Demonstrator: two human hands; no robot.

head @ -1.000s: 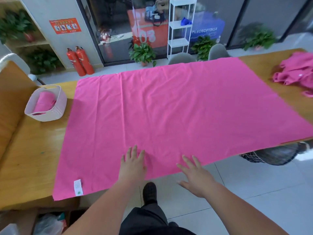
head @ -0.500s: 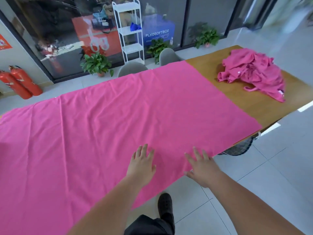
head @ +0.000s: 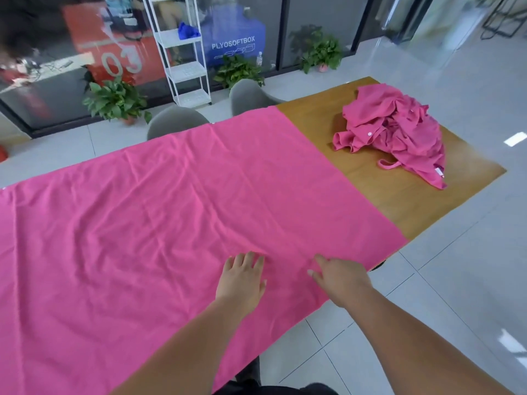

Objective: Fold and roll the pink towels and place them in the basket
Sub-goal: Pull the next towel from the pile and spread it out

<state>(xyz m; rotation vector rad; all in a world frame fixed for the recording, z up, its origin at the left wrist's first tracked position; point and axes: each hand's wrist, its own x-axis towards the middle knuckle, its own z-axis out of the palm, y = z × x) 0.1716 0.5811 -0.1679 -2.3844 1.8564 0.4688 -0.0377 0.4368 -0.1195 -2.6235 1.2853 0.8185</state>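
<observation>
**Pink towels on wooden surface, two hands at near edge**

1. Spread pink towel: lies flat and open with light creases, covering the left and middle of the surface; its near edge hangs over the near side.
2. Surface: wood, bare at the right end.
3. Heap of pink towels: crumpled, far right on the bare wood, apart from the spread towel.
4. Left hand: palm down on the spread towel near its near edge; grip wide, fingers straight, holding nothing.
5. Right hand: just right of the left, fingers resting on the same towel; grip wide, holding nothing.
</observation>
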